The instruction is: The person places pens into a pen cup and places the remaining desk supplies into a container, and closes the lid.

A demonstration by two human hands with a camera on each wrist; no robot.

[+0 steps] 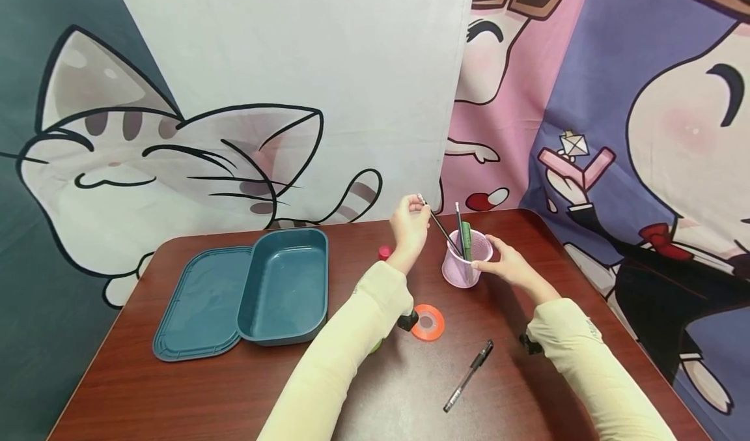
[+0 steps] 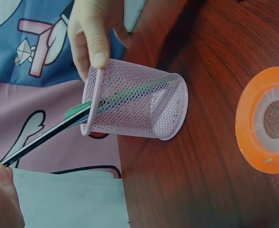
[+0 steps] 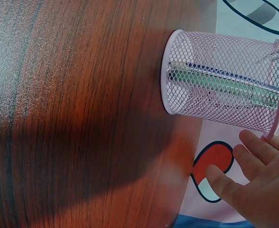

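Slanting out of the mesh cup (image 1: 454, 274), the dark pencil (image 1: 440, 224), probably light and stiff, is being pinched near its top, seemingly a suitable hold, by the left hand (image 1: 409, 228). The cup's likely firm rim (image 2: 97, 92) is being gripped by the right hand (image 1: 514, 268).

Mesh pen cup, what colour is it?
The mesh pen cup is pale pink with a lilac tinge; it shows best in the left wrist view.
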